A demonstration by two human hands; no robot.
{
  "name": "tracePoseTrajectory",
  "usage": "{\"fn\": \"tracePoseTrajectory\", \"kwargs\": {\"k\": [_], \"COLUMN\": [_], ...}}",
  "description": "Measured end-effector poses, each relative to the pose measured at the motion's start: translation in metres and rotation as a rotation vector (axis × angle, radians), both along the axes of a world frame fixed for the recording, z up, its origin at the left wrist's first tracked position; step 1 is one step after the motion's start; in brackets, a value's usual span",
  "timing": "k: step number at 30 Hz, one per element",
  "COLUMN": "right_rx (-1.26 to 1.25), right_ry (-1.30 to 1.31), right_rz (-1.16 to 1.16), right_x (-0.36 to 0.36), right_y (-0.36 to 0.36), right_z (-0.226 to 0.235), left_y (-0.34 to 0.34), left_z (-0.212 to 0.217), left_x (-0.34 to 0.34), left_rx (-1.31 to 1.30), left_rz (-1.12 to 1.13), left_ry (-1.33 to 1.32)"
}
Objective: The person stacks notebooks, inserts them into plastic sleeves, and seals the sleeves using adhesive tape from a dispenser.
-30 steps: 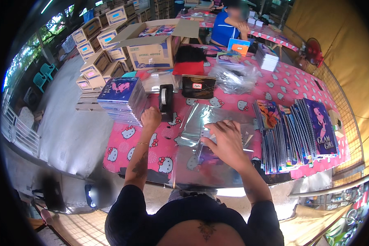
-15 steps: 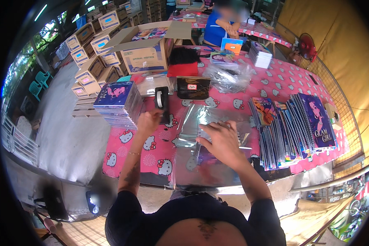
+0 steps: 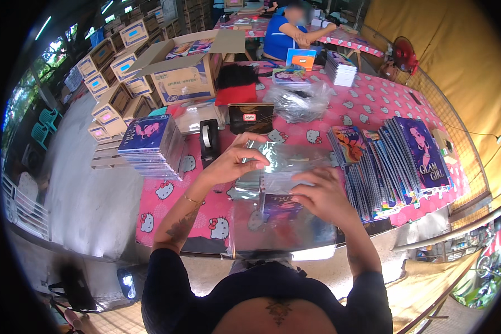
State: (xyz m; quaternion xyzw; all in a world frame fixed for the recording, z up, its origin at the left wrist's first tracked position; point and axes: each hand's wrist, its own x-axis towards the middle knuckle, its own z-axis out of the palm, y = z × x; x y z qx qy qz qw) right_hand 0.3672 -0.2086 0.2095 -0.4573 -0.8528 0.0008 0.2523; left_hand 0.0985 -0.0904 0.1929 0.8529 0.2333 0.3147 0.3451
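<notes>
A spiral notebook (image 3: 281, 204) with a dark purple cover lies in a clear plastic sleeve (image 3: 286, 158) on the table before me. Over the sleeve's left side, my left hand (image 3: 234, 162) is closed in a pinch; whatever is between thumb and fingertips is too small to make out. My right hand (image 3: 327, 196) rests on the sleeve's right side, fingers curved and apart, hiding part of the notebook. Just beyond my left hand stands a black tape dispenser (image 3: 210, 146) with a roll of tape. More clear plastic (image 3: 286, 236) covers the table's near edge.
To the left rises a stack of wrapped notebooks (image 3: 156, 146); to the right lean rows of notebooks (image 3: 392, 167). Farther back are a dark pouch (image 3: 251, 118), crumpled plastic (image 3: 298, 102) and an open carton (image 3: 185, 83). A person in blue (image 3: 281, 39) sits beyond.
My left hand has moved from the tape dispenser rightward to the sleeve, its fingers now pinched. My right hand has shifted slightly right and curled from a flatter spread.
</notes>
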Motion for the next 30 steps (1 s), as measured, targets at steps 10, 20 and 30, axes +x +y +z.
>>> {"fn": "tracePoseTrajectory", "kwargs": {"k": [10,20,30], "right_rx": [-0.180,-0.318,-0.793], "right_ry": [0.108,0.750,0.822], "right_rz": [0.168,0.230,0.044], "right_x": [0.044,0.055,0.036], "right_y": [0.022,0.045,0.111], "right_z": [-0.091,-0.107,-0.115], "left_y": [-0.001,-0.020,-0.020], "left_z": [-0.040,-0.031,-0.020], "left_x": [0.076,0.078,0.042], "left_rx": [0.339,-0.180,-0.189], "left_rz": [0.066,0.068,0.414], "left_ry": [0.038,-0.180,-0.023]}}
